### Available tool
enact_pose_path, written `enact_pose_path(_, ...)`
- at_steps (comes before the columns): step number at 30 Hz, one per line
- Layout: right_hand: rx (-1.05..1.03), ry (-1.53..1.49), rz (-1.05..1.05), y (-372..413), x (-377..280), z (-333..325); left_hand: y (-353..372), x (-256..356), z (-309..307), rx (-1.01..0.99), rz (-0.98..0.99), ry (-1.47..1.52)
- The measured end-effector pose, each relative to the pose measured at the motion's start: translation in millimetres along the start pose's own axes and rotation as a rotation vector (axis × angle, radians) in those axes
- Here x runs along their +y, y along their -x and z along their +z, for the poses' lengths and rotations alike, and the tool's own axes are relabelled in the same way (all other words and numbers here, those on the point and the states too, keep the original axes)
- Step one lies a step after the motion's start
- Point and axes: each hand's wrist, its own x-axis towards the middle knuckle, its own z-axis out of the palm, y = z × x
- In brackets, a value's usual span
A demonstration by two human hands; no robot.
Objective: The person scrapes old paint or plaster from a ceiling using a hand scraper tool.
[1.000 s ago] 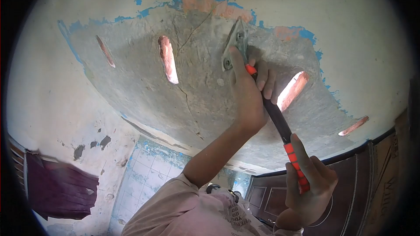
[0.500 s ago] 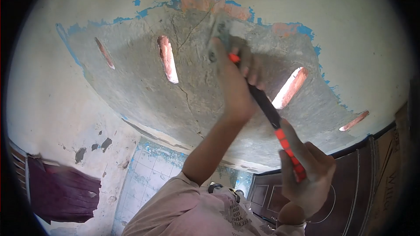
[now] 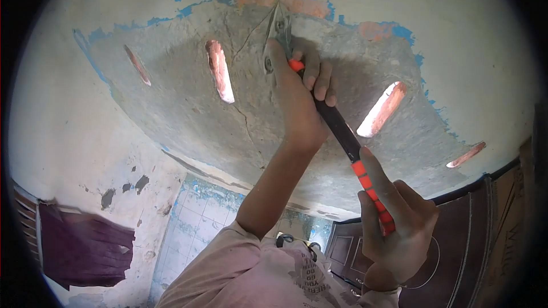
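Note:
A long-handled scraper (image 3: pixel 341 128) slants across the view, its metal head with bolts against the bare grey plaster patch (image 3: pixel 188 102). My left hand (image 3: pixel 299 80) is wrapped round the upper handle, thumb along the metal head, just below the blade. Lower down, my right hand (image 3: pixel 399 222) grips the red-and-black end of the handle, with the index finger stretched along it. The blade tip lies near the flaked blue and pink-orange upper edge of the patch.
Slanted slots let light through the patch, one left of the scraper (image 3: pixel 220 71) and one right (image 3: pixel 381 109). Cream paint surrounds it. A purple cloth (image 3: pixel 85 245) hangs at lower left, a dark panelled door (image 3: pixel 445 251) stands at lower right, and a brown cardboard piece (image 3: pixel 505 222) is beside it.
The scraper head and my left hand have moved slightly up and left, and the blurred head is now sharper. My right hand keeps its grip on the handle end.

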Motion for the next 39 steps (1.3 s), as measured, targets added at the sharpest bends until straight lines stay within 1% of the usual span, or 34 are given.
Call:
enact_pose_path(3,0.046,0.022,0.019,11.0,4.9,-8.7,11.4,-18.2,7.0,-0.100,0.058,-0.084)
enact_pose_path(4,0.067,0.037,0.015,12.7,6.5,-12.0,11.2,-23.6,8.0,-0.092,0.033,-0.079)
enact_pose_path(6,0.044,0.065,0.013,13.4,7.0,-16.0,13.1,-29.2,9.0,-0.063,-0.028,-0.076)
enact_pose_path(9,0.030,0.069,0.004,10.8,3.8,-14.9,20.9,-17.6,20.5,0.062,-0.030,-0.094)
enact_pose_path(12,0.039,0.000,-0.020,3.3,7.6,-6.1,7.3,-11.2,5.1,0.003,0.043,-0.078)
enact_pose_path(15,0.083,-0.014,-0.030,7.0,16.7,-2.3,3.9,-15.8,1.0,-0.035,0.047,-0.075)
enact_pose_path(18,0.081,0.020,-0.037,11.8,18.6,-8.8,17.7,-23.9,14.5,0.051,-0.018,-0.118)
enact_pose_path(20,0.044,0.025,0.006,13.8,10.3,-13.9,17.4,-21.3,15.7,0.063,-0.036,-0.101)
enact_pose_path(21,0.027,0.028,-0.024,9.5,8.3,-12.3,17.2,-19.9,14.8,0.069,-0.049,-0.093)
enact_pose_path(23,-0.006,0.034,-0.073,-0.6,4.9,-9.5,1.6,-5.2,1.2,-0.018,0.026,-0.070)
enact_pose_path(24,-0.008,0.014,-0.065,-0.7,4.3,-7.5,-1.8,-1.4,-3.7,-0.060,0.057,-0.061)
enact_pose_path(27,0.010,-0.001,-0.058,-2.2,5.0,-5.2,0.5,-3.4,1.6,0.019,0.053,-0.035)
enact_pose_path(29,0.039,0.035,-0.046,3.2,5.2,-6.9,12.1,-10.8,8.4,0.029,0.018,-0.092)
enact_pose_path(32,0.056,0.016,0.040,11.9,6.1,-10.5,14.7,-18.0,12.1,0.001,0.006,-0.115)
enact_pose_path(35,0.053,0.007,-0.046,2.0,2.9,-6.1,9.1,-7.6,8.8,-0.004,0.026,-0.096)
enact_pose_path(39,0.032,-0.011,-0.038,-2.5,3.6,-1.6,-0.6,-1.8,2.5,0.011,0.049,-0.084)
